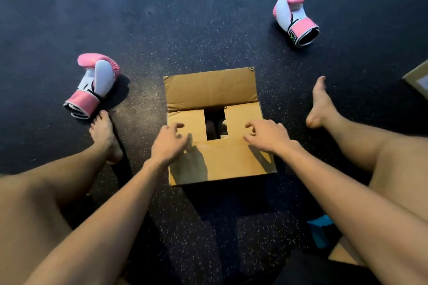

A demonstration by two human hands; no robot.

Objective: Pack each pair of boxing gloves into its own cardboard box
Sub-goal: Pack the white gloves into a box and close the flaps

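Observation:
A cardboard box [215, 162] stands on the floor between my legs. Its two side flaps and near flap are folded in, and the far flap stands up. Through the gap between the flaps dark gloves [215, 127] show inside. My left hand [170, 143] hovers over the left flap with loosely curled fingers, holding nothing. My right hand [268, 135] hangs the same way over the right flap. One pink and white boxing glove [95, 83] lies on the floor at the left by my foot. Its partner [295, 17] lies far right.
The floor is dark speckled rubber matting [185, 18]. Another cardboard box [419, 78] pokes in at the right edge. A blue object [320, 229] and a piece of cardboard [342, 254] lie under my right leg. My bare feet flank the box.

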